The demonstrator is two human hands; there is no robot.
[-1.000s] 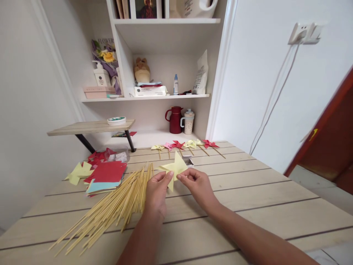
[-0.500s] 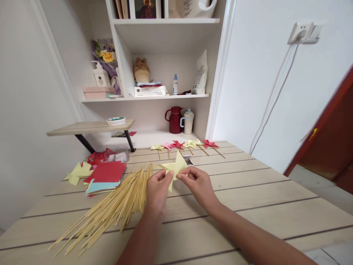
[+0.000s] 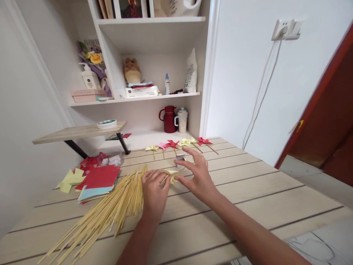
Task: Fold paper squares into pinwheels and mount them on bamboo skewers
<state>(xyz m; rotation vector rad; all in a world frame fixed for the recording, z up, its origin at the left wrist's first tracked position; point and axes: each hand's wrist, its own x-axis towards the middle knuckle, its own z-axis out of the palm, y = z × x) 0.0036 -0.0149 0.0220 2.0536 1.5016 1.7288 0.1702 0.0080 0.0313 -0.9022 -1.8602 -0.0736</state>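
My left hand [image 3: 154, 191] is closed on a pale yellow paper pinwheel [image 3: 173, 172], now tilted so that it shows mostly edge-on. Part of the paper is hidden behind my fingers. My right hand [image 3: 195, 175] is open just to the right of it, thumb and fingers apart, with the thumb tip close to the paper; whether it touches I cannot tell. Behind the fingers stands a small open box [image 3: 180, 158], partly covered. Left of my left hand lies a big bundle of thin wooden sticks [image 3: 118, 202].
Several finished pinwheels on sticks [image 3: 173, 143] lie along the table's back. On the left are red and blue paper squares [image 3: 100, 176], a yellow folded pinwheel [image 3: 71, 179] and a clear container [image 3: 114, 159]. A small raised stand [image 3: 79, 132], a red jug [image 3: 169, 119] and a cup [image 3: 182, 120] are behind.
The yellow pinwheel has tipped from facing me to nearly edge-on. My right hand has let go of its pinch and spread its fingers. The view has shifted slightly right.
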